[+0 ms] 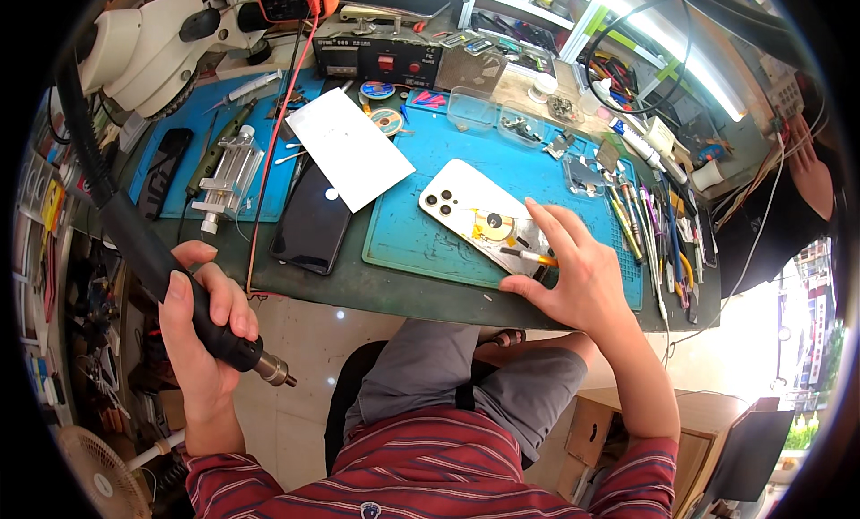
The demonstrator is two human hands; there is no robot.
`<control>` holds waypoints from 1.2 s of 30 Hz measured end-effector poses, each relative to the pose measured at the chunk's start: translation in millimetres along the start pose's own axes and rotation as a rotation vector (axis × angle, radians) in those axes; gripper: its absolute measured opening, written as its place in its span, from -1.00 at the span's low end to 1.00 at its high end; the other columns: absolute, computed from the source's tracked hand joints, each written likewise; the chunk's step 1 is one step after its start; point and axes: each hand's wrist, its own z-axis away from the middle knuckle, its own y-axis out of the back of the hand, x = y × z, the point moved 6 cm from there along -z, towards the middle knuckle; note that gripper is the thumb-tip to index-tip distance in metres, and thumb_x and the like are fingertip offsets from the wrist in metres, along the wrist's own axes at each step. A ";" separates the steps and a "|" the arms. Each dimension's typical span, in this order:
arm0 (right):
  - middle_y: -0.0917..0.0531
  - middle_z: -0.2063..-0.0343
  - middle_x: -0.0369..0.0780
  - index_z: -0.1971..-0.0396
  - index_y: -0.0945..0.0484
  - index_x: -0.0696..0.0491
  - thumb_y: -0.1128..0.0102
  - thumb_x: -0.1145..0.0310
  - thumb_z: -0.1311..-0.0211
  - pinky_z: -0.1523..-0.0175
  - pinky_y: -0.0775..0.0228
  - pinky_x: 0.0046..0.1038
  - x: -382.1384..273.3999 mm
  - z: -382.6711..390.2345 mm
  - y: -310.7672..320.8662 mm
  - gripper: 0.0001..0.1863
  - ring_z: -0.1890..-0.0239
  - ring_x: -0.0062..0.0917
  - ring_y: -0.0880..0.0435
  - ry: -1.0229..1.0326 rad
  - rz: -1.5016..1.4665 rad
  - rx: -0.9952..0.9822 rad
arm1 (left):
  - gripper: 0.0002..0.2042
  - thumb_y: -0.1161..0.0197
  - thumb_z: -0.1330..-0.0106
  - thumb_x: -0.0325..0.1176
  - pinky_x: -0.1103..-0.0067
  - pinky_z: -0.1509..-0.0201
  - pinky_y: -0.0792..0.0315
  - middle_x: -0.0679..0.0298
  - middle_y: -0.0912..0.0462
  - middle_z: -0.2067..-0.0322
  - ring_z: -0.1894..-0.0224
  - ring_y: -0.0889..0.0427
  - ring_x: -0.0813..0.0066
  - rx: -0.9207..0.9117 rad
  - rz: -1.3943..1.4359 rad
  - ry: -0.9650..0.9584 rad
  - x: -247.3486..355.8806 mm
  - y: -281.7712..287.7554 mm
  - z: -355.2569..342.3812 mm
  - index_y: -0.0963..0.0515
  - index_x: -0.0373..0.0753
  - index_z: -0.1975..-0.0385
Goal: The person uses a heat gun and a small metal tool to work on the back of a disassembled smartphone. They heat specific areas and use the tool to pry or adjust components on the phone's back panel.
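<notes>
My left hand point(210, 317) is wrapped around the black handle of a hot air gun point(235, 349). Its metal nozzle points down and right, off the bench's front edge. A white smartphone point(461, 210) with several camera lenses lies tilted on the blue work mat point(403, 241). Part of its back is opened, showing a round coil and orange strips. My right hand point(578, 273) spans the phone's right end, thumb at the near edge and fingers at the far edge. Beside the palm is a thin dark-tipped piece with orange point(528, 256); its other end is hidden.
Left of the mat lie a black phone point(313, 219), a white sheet point(349, 147) and a metal clamp fixture point(230, 174). A microscope point(143, 58) overhangs the far left. Tweezers and screwdrivers point(640, 223) crowd the right. Clear plastic boxes point(472, 110) stand behind.
</notes>
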 end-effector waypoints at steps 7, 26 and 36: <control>-0.61 -0.13 -0.11 -0.47 -0.24 0.02 -0.58 0.04 0.02 0.01 -0.63 -0.25 16.9 2.3 -4.2 0.05 0.02 -0.17 -0.72 -0.052 -0.175 -0.033 | -0.64 0.07 -0.65 -0.03 0.66 0.53 -0.39 0.44 -0.26 0.58 0.59 -0.36 0.67 -0.020 0.007 -0.005 0.8 -9.0 -3.3 -0.35 -0.21 -0.13; -0.60 0.25 -0.13 0.00 -0.65 0.09 -0.16 0.59 -0.30 0.21 -0.53 -0.29 51.1 23.7 34.6 -0.70 0.29 -0.21 -0.67 -0.118 -0.175 0.125 | -0.59 0.00 -0.63 -0.06 0.62 0.38 -0.26 0.43 -0.24 0.48 0.46 -0.26 0.64 -0.256 0.149 -0.305 44.3 -70.0 -67.4 -0.41 -0.31 -0.15; -0.66 0.31 -0.21 0.04 -0.69 0.04 -0.25 0.54 -0.26 0.32 -0.57 -0.31 38.1 25.1 21.1 -0.72 0.41 -0.28 -0.70 -0.070 -0.155 0.188 | -0.68 -0.12 -0.55 -0.17 0.47 0.15 -0.47 0.33 -0.38 0.45 0.36 -0.45 0.46 -0.219 0.181 -0.453 3.1 -186.9 -138.2 -0.46 -0.34 -0.01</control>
